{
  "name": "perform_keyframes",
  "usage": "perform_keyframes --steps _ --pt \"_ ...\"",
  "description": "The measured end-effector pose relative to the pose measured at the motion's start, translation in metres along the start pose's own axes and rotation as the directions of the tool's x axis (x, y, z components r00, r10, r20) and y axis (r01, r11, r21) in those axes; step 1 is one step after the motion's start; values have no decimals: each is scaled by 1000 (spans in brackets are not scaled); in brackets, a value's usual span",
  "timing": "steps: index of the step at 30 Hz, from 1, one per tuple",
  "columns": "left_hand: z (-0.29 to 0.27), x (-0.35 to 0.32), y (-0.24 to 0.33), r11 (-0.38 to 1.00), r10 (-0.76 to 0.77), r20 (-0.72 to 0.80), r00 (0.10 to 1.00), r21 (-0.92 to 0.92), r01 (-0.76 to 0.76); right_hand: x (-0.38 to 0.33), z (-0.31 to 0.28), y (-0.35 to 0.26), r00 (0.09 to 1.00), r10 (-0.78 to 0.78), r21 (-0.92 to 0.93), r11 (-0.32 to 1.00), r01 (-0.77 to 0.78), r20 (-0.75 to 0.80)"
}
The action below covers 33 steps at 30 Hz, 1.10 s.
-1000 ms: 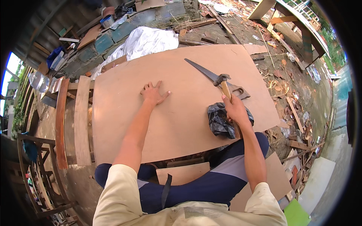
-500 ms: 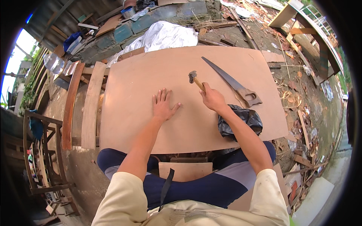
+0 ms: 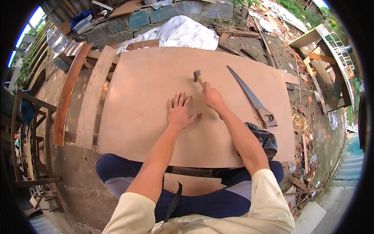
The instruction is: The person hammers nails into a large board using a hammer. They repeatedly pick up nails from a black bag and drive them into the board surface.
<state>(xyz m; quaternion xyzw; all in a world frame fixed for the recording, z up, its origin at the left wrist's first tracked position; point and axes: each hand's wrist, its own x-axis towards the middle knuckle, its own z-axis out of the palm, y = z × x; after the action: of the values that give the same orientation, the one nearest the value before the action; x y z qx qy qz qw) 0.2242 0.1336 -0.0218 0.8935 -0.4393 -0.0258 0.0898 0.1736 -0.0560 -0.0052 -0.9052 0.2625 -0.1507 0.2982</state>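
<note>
My left hand lies flat on a large brown board, fingers spread, with nothing in it. A little to its right, my right hand is wrapped round the wooden handle of a hammer. The hammer's dark head points away from me, over the middle of the board; whether it touches the surface I cannot tell. To the right lies a handsaw, its blade pointing to the far side and its wooden handle toward me. A black plastic bag rests on the board, partly hidden by my right forearm.
Two long planks stand left of the board, near a wooden frame. A silvery sheet lies beyond the far edge, before a low block wall. Wood scraps litter the ground at right.
The view has shifted and turned slightly. My right hand has brought the hammer closer to my left hand and away from the saw. My left hand stays flat on the board.
</note>
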Motion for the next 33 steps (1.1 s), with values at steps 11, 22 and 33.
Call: perform_keyframes --steps 11,22,33 --pt "5 2 0 1000 13 -37 999 -12 -14 2 0 8 987 122 -72 991 -114 107" --pt "18 2 -17 986 150 -47 988 84 -146 -121 -169 -3 942 335 62 940 -335 15" --pt "7 -22 177 565 421 -210 882 -701 -436 -216 -240 74 702 581 401 577 -712 411"
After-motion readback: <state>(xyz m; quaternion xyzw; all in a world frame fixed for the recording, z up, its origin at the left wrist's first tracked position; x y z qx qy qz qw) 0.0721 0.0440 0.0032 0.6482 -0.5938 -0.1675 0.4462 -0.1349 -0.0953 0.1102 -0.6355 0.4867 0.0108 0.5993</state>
